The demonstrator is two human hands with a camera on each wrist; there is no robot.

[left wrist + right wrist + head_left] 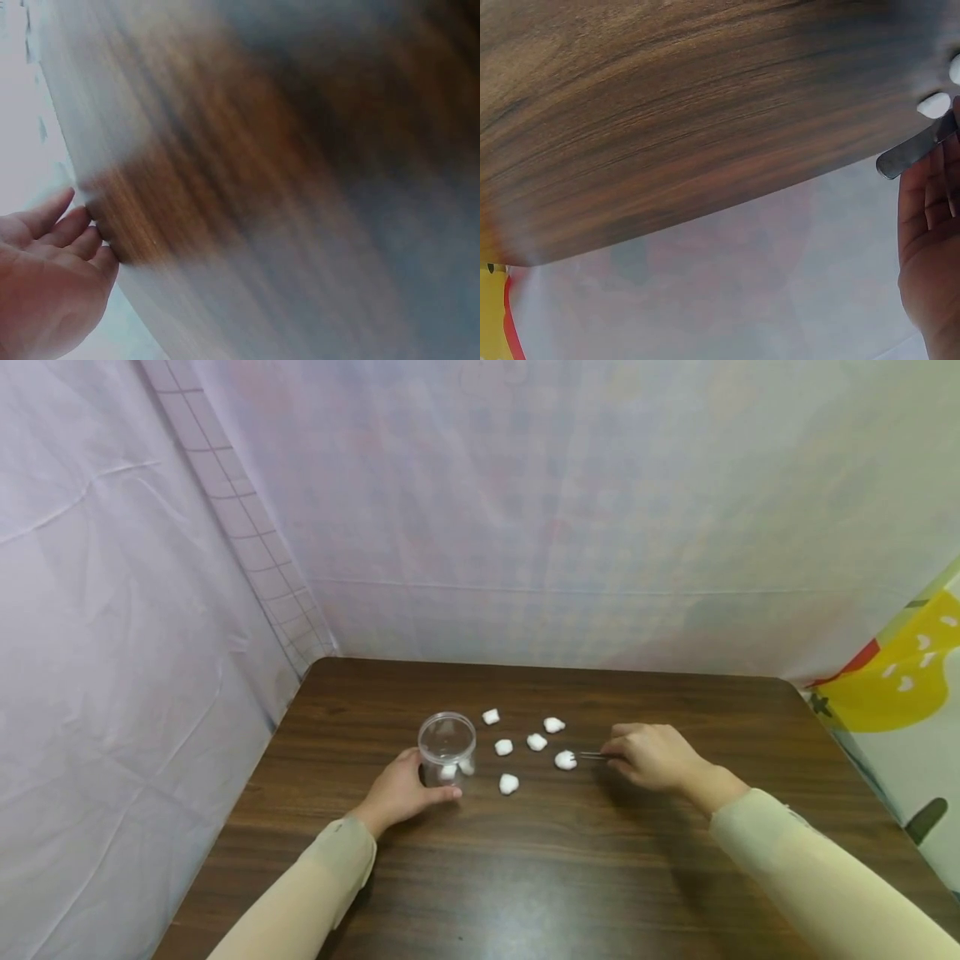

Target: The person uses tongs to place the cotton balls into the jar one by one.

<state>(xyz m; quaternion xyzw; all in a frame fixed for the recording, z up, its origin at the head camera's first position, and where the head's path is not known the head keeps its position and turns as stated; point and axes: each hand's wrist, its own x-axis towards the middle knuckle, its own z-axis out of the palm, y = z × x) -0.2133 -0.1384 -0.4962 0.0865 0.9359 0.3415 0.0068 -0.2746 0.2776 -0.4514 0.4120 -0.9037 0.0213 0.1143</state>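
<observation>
Crosswise, tweezers (592, 756) between pinched right fingers (618, 748), tips leftward, left fingers (408, 757) round upright jar (448, 757).

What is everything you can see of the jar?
The jar is round, clear, seemingly plastic, with a ringed rim and an apparently open top. It stands upright on the brown table, left of the loose white lumps. At least two more lumps lie inside. The left hand holds its lower part.

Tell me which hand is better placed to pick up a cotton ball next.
Probably the right hand: it holds tweezers with their tips at a cotton ball, while the left hand is occupied gripping the jar.
</observation>
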